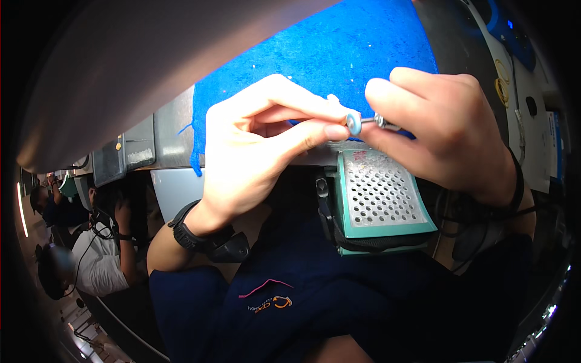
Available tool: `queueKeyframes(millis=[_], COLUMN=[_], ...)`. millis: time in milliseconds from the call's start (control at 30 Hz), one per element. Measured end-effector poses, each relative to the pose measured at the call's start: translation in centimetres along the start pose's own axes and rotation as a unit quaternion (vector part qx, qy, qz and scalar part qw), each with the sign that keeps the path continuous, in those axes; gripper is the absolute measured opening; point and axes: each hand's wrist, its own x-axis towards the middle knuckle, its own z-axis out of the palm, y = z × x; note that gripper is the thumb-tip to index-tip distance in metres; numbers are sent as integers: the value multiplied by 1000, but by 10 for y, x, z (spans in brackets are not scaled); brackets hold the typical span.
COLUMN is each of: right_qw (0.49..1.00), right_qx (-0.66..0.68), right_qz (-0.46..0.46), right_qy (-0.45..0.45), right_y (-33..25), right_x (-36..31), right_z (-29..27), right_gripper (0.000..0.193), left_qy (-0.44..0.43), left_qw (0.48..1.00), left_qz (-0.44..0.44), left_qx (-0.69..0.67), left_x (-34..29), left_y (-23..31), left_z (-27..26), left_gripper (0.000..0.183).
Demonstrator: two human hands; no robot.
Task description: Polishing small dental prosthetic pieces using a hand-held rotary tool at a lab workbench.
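My left hand (260, 145) pinches a small light-blue washer-like ring (354, 123) between thumb and forefinger. My right hand (442, 130) grips a short metal bolt (380, 120) by its head end, and the bolt's thin shaft runs into the ring. Both hands meet close to the camera, above a blue fuzzy cloth (339, 54) spread on the workbench. A dark band sits on each wrist.
A teal perforated box (381, 196) hangs on my chest below the hands. The grey bench edge (172, 130) runs left of the cloth. Yellow rings (501, 85) and papers lie on the bench at right. Other people sit at the lower left (91, 242).
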Motion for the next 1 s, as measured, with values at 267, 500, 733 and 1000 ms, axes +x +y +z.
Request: queueKeyframes(millis=[267, 500, 733, 1000], right_qw=[1000, 1000, 1000, 1000], right_qx=[1, 1, 17, 17], right_qz=[-6, 0, 1, -15], right_qy=[-2, 1, 15, -8], right_y=[-1, -2, 5, -1], right_x=[2, 4, 7, 9], right_z=[4, 7, 10, 8], right_gripper=[28, 28, 29, 29], left_qy=[-14, -5, 9, -2], left_qw=[998, 999, 1000, 1000], left_qz=[17, 10, 3, 4], left_qx=[65, 32, 8, 9], left_x=[0, -1, -1, -1], left_y=[1, -1, -4, -2], left_z=[-3, -6, -11, -12], left_gripper=[17, 16, 19, 19])
